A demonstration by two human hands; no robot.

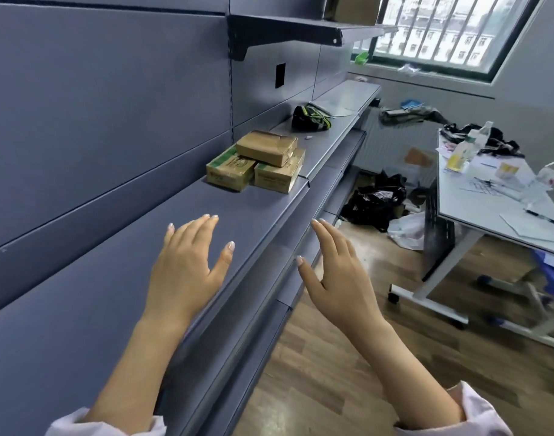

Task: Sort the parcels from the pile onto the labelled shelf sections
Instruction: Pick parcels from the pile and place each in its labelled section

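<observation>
Parcels (257, 163): we see three on the shelf (253, 209), the top one flat across two.
Left hand (187, 265): spread, empty.
Right hand (332, 272): spread, empty.

Grey metal shelf (244, 212) showing a smooth matt painted finish, brown cardboard parcels (267, 147) wearing glossy tape, wood-grain floor (332, 357) giving a faint sheen, black plastic bags (376, 196) lying crinkled and shining, white table (461, 206) looking smooth, pale cloth sleeve (486, 413) looking soft and matt

One wide-angle camera, worn on the head, looks forward and down from close behind and above the left hand (187, 262) and right hand (335, 272). It faces along the shelf (80, 309), which stretches beyond both hands toward the window (442, 36).
</observation>
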